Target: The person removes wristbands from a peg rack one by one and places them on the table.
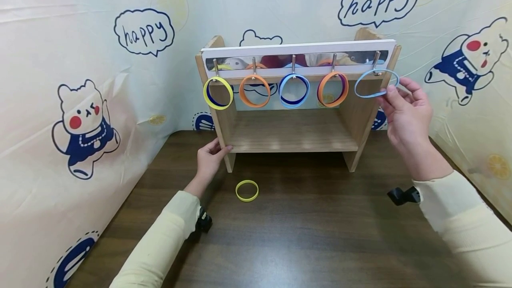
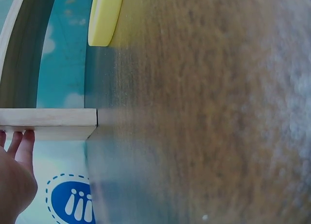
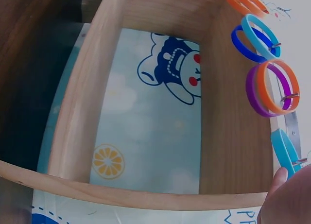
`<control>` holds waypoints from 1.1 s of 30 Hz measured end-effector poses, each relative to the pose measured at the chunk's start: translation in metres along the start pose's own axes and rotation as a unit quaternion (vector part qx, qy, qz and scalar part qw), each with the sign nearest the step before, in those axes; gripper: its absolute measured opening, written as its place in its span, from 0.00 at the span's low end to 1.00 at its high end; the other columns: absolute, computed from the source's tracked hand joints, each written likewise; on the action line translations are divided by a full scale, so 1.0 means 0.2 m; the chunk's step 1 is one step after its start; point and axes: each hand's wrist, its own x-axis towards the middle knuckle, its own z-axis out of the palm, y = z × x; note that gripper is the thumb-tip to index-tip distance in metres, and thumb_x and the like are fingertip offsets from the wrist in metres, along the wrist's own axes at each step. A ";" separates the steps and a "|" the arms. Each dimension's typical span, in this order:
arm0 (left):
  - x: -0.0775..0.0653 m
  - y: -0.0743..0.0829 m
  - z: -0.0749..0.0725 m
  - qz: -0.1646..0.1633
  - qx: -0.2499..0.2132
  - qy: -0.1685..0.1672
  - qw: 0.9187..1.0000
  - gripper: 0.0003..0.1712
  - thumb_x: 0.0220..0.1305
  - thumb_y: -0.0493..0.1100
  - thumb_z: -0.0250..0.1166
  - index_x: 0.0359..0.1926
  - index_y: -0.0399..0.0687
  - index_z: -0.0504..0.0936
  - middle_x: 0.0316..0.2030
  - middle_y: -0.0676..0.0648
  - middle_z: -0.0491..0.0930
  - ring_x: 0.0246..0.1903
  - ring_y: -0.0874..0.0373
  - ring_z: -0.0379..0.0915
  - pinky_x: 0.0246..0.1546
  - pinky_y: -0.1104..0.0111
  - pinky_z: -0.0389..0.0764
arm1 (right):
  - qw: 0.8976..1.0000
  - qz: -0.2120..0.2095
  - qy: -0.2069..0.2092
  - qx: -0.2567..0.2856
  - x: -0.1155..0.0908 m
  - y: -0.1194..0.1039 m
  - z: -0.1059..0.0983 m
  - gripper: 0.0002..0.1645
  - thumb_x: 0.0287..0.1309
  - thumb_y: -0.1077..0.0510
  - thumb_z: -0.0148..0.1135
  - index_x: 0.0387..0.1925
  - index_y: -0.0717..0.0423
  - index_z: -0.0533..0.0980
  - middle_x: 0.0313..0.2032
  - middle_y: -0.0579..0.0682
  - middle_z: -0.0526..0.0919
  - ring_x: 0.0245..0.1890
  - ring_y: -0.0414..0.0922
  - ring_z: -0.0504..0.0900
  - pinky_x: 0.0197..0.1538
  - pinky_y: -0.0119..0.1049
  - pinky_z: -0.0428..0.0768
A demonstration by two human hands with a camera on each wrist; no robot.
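Observation:
My right hand pinches a light blue silicone wristband between thumb and fingers at the rightmost metal peg of a wooden rack. In the right wrist view, that peg shows within the loop of the blue wristband. My left hand holds the rack's left side panel low down, its fingertips against the outer face in the left wrist view. On the other pegs hang a yellow wristband, orange ones and a light blue one, some with dark blue or purple bands behind.
A single yellow wristband lies on the dark wooden table in front of the rack, near my left forearm. A white strip with a mirror-like face runs along the rack's top. Printed cloth encloses the back and sides.

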 end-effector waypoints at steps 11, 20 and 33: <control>0.00 0.02 0.00 -0.005 0.005 -0.002 1.000 0.31 0.55 0.47 0.75 0.59 0.45 0.80 0.51 0.40 0.81 0.48 0.52 0.79 0.47 0.60 0.80 | 1.000 -0.005 0.010 0.022 0.00 -0.06 0.04 0.23 0.53 0.72 0.66 0.52 0.61 0.75 0.41 0.57 0.76 0.37 0.49 0.84 0.44 0.39 0.82; 0.00 0.02 0.00 -0.010 0.009 -0.003 1.000 0.30 0.55 0.47 0.75 0.59 0.47 0.80 0.51 0.41 0.81 0.48 0.52 0.79 0.47 0.60 0.80 | 1.000 0.003 0.001 0.029 -0.05 -0.11 0.07 0.25 0.53 0.72 0.66 0.54 0.61 0.74 0.44 0.57 0.75 0.40 0.51 0.85 0.45 0.39 0.81; -0.01 0.02 0.00 -0.007 0.007 -0.002 1.000 0.30 0.55 0.46 0.75 0.60 0.46 0.79 0.50 0.40 0.81 0.48 0.51 0.79 0.47 0.60 0.80 | 0.999 0.027 -0.039 0.010 -0.15 -0.15 0.08 0.25 0.55 0.71 0.65 0.56 0.63 0.75 0.44 0.56 0.76 0.41 0.49 0.84 0.44 0.38 0.81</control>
